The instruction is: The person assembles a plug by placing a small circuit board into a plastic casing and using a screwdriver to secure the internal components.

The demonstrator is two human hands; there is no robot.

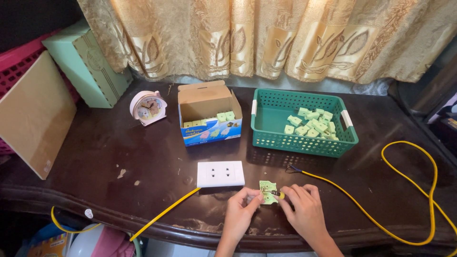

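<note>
A dark wooden counter (pixel 119 157) carries everything, with gold patterned curtains (pixel 266 38) hanging beyond the fingers. Far up and to the left of the fingers lean a tan board (pixel 33 114) and a pale green box (pixel 88 64). Above and right of them sits a green perforated basket (pixel 304 140) with pale green socket modules (pixel 312 126) heaped inside. Above and left stands an open cardboard carton (pixel 209 114), its flaps brown, its front panel blue with small coloured pictures, and more green modules inside. A small pink clock (pixel 148 107) stands to its left. A white twin-socket faceplate (pixel 220 173) lies just above the left fingers.

The left hand (pixel 240 212) pinches one green socket module (pixel 267 192) by its edge, fingers closed on it. The right hand (pixel 304 209) closes its fingers on the end of the yellow cable (pixel 419 190), touching the module. The join probably goes best with the module held steady and the wire end pushed straight in.
</note>
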